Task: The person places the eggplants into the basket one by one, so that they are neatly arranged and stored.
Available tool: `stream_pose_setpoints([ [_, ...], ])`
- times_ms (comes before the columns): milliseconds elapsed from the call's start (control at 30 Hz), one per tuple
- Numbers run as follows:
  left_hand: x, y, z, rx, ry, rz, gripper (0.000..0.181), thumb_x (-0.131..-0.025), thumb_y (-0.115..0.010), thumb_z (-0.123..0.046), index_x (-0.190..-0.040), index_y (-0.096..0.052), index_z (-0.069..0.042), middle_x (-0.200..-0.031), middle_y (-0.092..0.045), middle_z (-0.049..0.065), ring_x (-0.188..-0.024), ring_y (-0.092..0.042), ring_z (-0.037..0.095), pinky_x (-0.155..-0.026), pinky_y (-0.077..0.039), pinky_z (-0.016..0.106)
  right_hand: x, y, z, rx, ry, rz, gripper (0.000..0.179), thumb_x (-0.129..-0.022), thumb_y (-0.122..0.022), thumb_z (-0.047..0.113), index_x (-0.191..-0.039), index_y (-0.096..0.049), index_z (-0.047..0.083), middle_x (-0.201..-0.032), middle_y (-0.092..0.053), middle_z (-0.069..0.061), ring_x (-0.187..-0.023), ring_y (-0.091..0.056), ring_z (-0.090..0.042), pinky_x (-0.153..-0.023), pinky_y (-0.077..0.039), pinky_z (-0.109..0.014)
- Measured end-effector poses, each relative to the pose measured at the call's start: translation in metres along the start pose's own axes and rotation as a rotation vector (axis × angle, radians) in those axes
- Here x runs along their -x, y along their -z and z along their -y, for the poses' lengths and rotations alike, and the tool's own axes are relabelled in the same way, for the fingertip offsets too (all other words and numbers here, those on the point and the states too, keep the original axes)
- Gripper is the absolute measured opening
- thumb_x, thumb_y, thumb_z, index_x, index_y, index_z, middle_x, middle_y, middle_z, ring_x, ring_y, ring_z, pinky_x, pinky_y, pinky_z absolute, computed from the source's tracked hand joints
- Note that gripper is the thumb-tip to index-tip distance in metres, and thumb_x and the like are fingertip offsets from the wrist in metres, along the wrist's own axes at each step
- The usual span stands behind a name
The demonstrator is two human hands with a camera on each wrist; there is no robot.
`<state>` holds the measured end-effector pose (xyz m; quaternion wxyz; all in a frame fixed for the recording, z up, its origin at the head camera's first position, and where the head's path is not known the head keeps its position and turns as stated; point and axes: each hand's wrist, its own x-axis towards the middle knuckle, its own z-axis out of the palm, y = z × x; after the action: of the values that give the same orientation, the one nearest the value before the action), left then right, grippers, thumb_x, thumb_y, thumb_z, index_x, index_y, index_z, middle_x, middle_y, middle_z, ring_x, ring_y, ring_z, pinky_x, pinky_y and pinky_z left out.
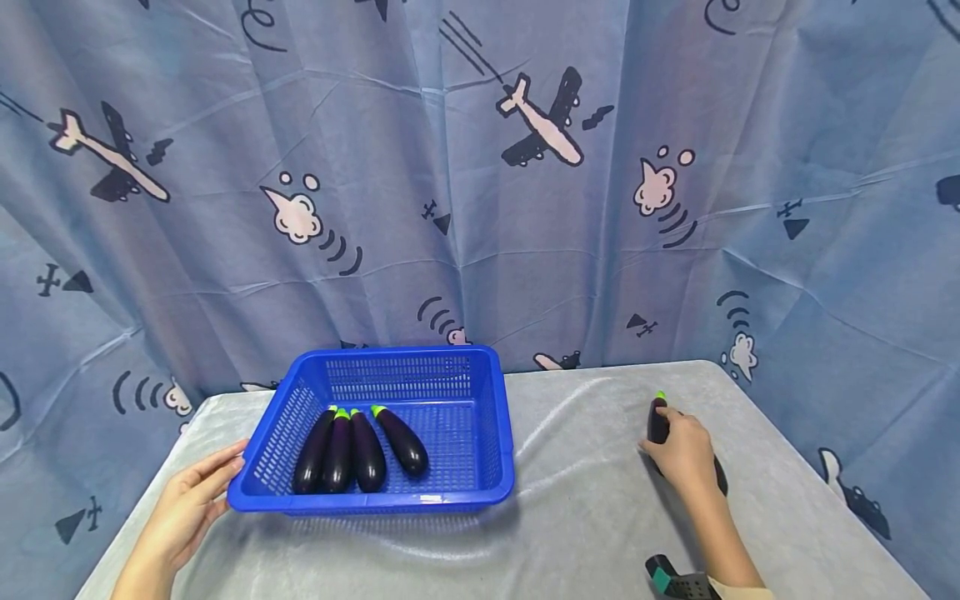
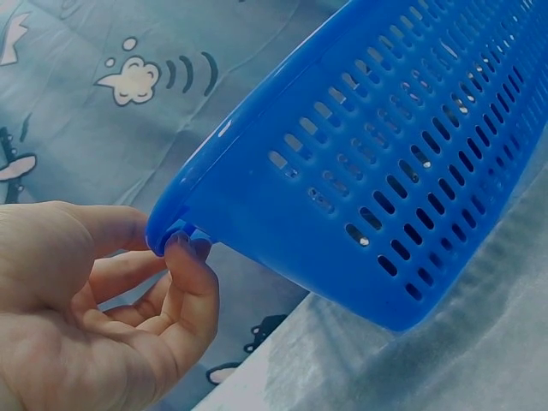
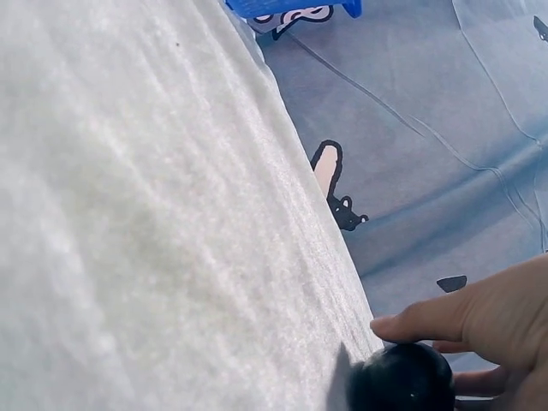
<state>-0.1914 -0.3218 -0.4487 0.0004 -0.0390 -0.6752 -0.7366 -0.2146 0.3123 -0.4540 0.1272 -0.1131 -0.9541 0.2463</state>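
A blue plastic basket (image 1: 491, 433) stands on the table's left half, with several dark purple eggplants (image 1: 367, 454) lying in it, their green stem ends toward the back. At its left side, my left hand (image 1: 183, 504) pinches the rim between thumb and fingers; the left wrist view shows this hold on the rim (image 2: 184, 201) closely. Far to the right, my right hand (image 1: 684, 450) grips an eggplant (image 1: 657, 427) on the table. Its rounded dark end (image 3: 402, 377) shows beside the thumb in the right wrist view. A dark shape (image 1: 721, 477) emerges past the wrist; whether it is the same eggplant, I cannot tell.
A pale grey cloth covers the table (image 1: 577, 500). Behind and beside it hangs a blue curtain (image 1: 465, 192) with printed planes and clouds. A dark band with a green patch (image 1: 663, 577) is near the right forearm.
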Motion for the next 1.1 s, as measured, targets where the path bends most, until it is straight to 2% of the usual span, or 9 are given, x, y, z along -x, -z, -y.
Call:
stream_pose_setpoints([
  [200,0.0003,-0.0002,-0.0003,-0.001,0.003,-0.001,0.045,-0.111,-0.049,-0.005,-0.110,-0.077,-0.040,-0.113,-0.074,-0.021,-0.100,-0.072,0.000,-0.079,-0.061,0.022,-0.0004,-0.0002,0.0009,0.046,0.004,0.030,0.057,-0.090,-0.076,0.008,-0.136,-0.056,-0.018,-0.135,-0.052,-0.049,-0.121,-0.054,-0.067,-0.098,-0.049,-0.071],
  [367,0.0003,-0.0004,-0.0008,-0.002,0.013,-0.006,0.045,-0.111,-0.050,-0.006,-0.109,-0.077,-0.040,-0.113,-0.074,-0.021,-0.099,-0.072,0.000,-0.079,-0.061,0.022,-0.0019,0.0017,0.0022,0.025,0.000,0.091,0.055,-0.096,-0.072,0.015,-0.139,-0.056,-0.015,-0.140,-0.050,-0.047,-0.127,-0.051,-0.065,-0.101,-0.047,-0.072],
  [500,0.0002,-0.0004,-0.0011,-0.004,0.024,-0.009,0.044,-0.111,-0.050,-0.006,-0.108,-0.077,-0.041,-0.112,-0.074,-0.021,-0.099,-0.072,0.000,-0.079,-0.061,0.022,-0.0023,0.0032,0.0027,-0.017,-0.007,0.128,0.056,-0.100,-0.068,0.020,-0.142,-0.053,-0.014,-0.144,-0.047,-0.046,-0.131,-0.048,-0.065,-0.104,-0.045,-0.072],
  [633,-0.0001,-0.0008,-0.0014,-0.003,0.021,-0.007,0.044,-0.111,-0.050,-0.006,-0.109,-0.077,-0.041,-0.112,-0.074,-0.021,-0.099,-0.072,0.000,-0.078,-0.061,0.022,-0.0021,0.0042,0.0015,-0.069,-0.016,0.146,0.058,-0.101,-0.066,0.023,-0.144,-0.051,-0.013,-0.144,-0.047,-0.046,-0.129,-0.051,-0.064,-0.100,-0.049,-0.070],
  [733,-0.0004,-0.0010,-0.0015,-0.002,0.019,-0.006,0.044,-0.111,-0.050,-0.007,-0.109,-0.077,-0.041,-0.112,-0.074,-0.021,-0.099,-0.072,0.001,-0.078,-0.061,0.022,-0.0015,0.0039,-0.0010,-0.122,-0.034,0.151,0.059,-0.101,-0.066,0.023,-0.145,-0.051,-0.012,-0.140,-0.050,-0.047,-0.121,-0.058,-0.062,-0.084,-0.060,-0.059],
  [867,-0.0002,-0.0009,-0.0013,0.000,0.019,-0.004,0.044,-0.111,-0.050,-0.007,-0.109,-0.077,-0.041,-0.112,-0.074,-0.020,-0.099,-0.072,0.001,-0.078,-0.061,0.022,-0.0014,0.0041,-0.0044,-0.192,-0.050,0.159,0.060,-0.099,-0.068,0.022,-0.145,-0.051,-0.011,-0.131,-0.057,-0.046,-0.115,-0.062,-0.059,-0.070,-0.063,-0.049],
  [1100,0.0002,-0.0013,-0.0022,0.001,0.033,-0.010,0.043,-0.111,-0.050,-0.008,-0.108,-0.077,-0.041,-0.112,-0.074,-0.021,-0.099,-0.072,0.001,-0.078,-0.061,0.023,-0.0029,0.0075,-0.0014,-0.267,-0.102,0.205,0.061,-0.099,-0.066,0.020,-0.150,-0.047,-0.008,-0.135,-0.055,-0.045,-0.121,-0.059,-0.058,-0.077,-0.062,-0.048],
])
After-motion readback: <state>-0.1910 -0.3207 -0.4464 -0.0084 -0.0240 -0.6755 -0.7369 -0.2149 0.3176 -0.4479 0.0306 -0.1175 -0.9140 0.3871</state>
